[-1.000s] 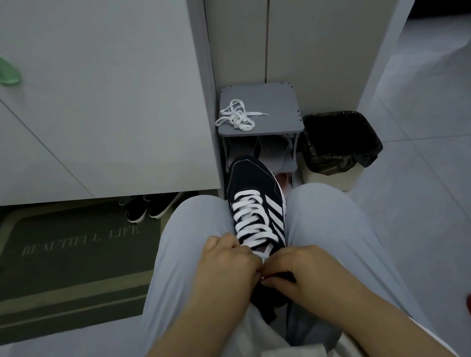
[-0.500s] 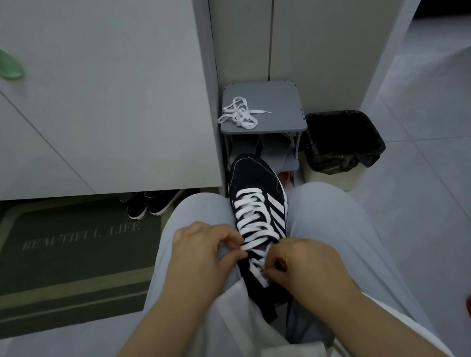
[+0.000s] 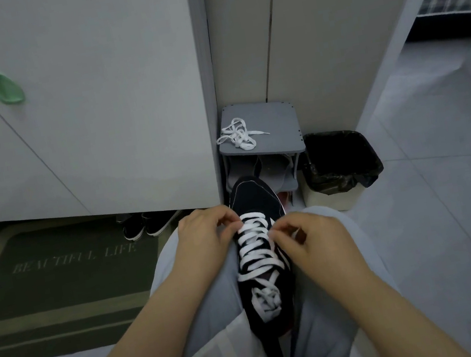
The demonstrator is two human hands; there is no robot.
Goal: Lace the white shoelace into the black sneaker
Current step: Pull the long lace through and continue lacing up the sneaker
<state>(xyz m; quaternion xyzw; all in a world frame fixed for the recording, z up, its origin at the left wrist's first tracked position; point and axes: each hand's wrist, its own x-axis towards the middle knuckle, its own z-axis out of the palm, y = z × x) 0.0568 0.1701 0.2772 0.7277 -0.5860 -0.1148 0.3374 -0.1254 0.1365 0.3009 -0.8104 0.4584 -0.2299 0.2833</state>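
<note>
Lying at the frame's centre, the sneaker [image 3: 254, 197] pointed toe-up. The left hand [image 3: 207, 240] and right hand [image 3: 316, 241] each pinched the lace [image 3: 255, 248] in a narrow grip.

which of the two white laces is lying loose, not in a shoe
The tangled shoelace on the grey stool. The other shoelace is threaded across the black sneaker, pinched by the left hand and right hand.

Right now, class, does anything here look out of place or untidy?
A loose white lace lies tangled on the grey rack, and the ends of the white shoelace sit bunched, untied, on the black sneaker.
</note>
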